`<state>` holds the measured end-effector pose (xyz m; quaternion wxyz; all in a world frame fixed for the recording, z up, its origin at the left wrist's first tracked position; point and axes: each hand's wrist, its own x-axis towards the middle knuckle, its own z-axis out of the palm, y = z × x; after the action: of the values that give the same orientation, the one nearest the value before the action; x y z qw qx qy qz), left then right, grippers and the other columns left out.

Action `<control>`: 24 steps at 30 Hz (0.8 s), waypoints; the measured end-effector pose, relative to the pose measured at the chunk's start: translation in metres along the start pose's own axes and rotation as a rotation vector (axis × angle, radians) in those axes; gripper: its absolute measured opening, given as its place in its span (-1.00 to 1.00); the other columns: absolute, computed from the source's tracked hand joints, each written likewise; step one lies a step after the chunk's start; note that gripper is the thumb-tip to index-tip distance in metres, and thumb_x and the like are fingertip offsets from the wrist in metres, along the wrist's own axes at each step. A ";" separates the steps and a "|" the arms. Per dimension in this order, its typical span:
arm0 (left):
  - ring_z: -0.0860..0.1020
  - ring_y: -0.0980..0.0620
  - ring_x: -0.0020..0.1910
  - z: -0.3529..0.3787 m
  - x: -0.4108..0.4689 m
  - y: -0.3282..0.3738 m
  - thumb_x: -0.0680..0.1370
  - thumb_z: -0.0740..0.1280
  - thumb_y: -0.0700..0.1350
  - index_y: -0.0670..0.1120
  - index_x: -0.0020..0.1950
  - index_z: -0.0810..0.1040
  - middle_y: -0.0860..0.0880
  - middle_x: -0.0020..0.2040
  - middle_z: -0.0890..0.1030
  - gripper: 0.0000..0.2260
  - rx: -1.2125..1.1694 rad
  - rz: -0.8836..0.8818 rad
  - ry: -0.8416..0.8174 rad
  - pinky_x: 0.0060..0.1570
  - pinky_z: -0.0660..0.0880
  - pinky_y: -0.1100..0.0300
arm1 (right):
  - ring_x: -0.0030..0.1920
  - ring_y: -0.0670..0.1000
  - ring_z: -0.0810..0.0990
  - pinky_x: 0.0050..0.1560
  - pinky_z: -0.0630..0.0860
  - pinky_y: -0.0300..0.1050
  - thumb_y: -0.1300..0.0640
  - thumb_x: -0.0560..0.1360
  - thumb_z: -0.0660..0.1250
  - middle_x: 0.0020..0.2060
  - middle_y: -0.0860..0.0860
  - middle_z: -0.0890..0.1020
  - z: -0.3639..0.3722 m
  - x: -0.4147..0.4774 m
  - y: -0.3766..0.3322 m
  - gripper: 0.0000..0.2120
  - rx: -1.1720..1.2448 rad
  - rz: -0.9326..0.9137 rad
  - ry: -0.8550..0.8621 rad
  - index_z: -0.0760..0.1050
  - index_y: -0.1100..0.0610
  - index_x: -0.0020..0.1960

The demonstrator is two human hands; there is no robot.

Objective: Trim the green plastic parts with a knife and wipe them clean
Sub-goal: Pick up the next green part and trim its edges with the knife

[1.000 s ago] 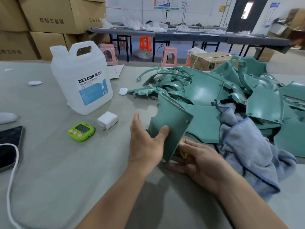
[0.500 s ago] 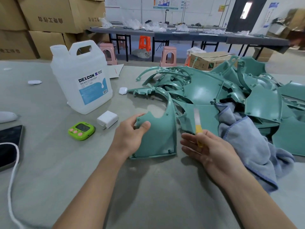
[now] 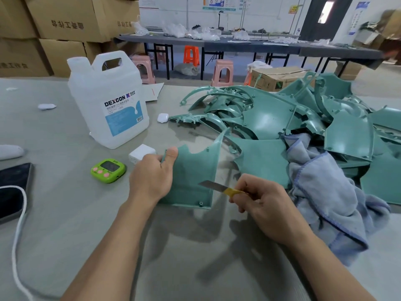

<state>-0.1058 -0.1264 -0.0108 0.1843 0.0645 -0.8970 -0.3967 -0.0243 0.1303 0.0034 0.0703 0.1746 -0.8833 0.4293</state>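
Two bare forearms are rising from the bottom edge of the frame, the left hand showing at centre and the right hand right of centre, both wearing nothing.

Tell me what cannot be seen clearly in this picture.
All head view.
Left hand: fingers hidden behind the flat green plastic panel it grips.
Yellow-handled knife: handle mostly covered by the right hand.
Black phone: cut off by the left edge.
White plastic jug: small label print unreadable.

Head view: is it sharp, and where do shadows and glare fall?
Head view: the knife is sharp; the far-right boxes are smeared; wide-angle bending shows at the edges; soft arm shadows lie on the table; mild sheen on the piled green parts.
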 end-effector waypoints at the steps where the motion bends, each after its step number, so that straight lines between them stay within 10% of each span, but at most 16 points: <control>1: 0.38 -0.06 -0.40 -0.002 0.001 0.000 0.50 0.07 0.43 -0.15 -0.42 0.23 0.02 -0.48 0.37 -0.34 -0.082 -0.015 -0.016 -0.35 0.29 0.03 | -0.34 -0.05 0.51 -0.29 0.45 -0.17 0.16 0.56 0.43 -0.36 -0.05 0.60 -0.002 0.000 0.000 -0.86 -0.011 -0.026 -0.001 0.54 0.03 -0.15; 12: 0.38 0.09 -0.49 -0.002 0.008 -0.011 0.36 0.16 0.46 -0.04 -0.42 0.37 0.04 -0.49 0.38 -0.44 -0.160 -0.052 -0.236 -0.32 0.34 0.07 | -0.33 -0.02 0.49 -0.31 0.45 -0.07 0.07 0.49 0.45 -0.36 -0.05 0.56 -0.002 -0.005 -0.004 -0.92 -0.113 -0.114 -0.098 0.57 -0.01 -0.16; 19: 0.47 -0.03 -0.39 0.002 0.010 -0.012 0.33 0.15 0.50 -0.04 -0.37 0.46 -0.03 -0.44 0.47 -0.41 -0.208 -0.061 -0.298 -0.24 0.38 0.07 | -0.43 -0.05 0.42 -0.39 0.32 -0.10 0.11 0.50 0.48 -0.41 0.01 0.55 -0.009 0.014 0.020 -0.81 -0.136 0.252 0.432 0.50 0.03 -0.22; 24: 0.56 -0.09 -0.31 -0.002 0.013 -0.015 0.33 0.19 0.48 -0.27 -0.26 0.55 -0.16 -0.33 0.61 -0.24 -0.255 -0.120 -0.227 -0.16 0.49 0.00 | -0.46 -0.04 0.33 -0.44 0.25 -0.04 0.04 0.45 0.45 -0.47 0.11 0.49 -0.001 0.000 0.002 -0.86 0.189 0.032 0.192 0.55 0.08 -0.19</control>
<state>-0.1174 -0.1409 -0.0174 0.0647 0.0489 -0.8491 -0.5220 -0.0254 0.1326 0.0029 0.1308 0.1245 -0.8308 0.5264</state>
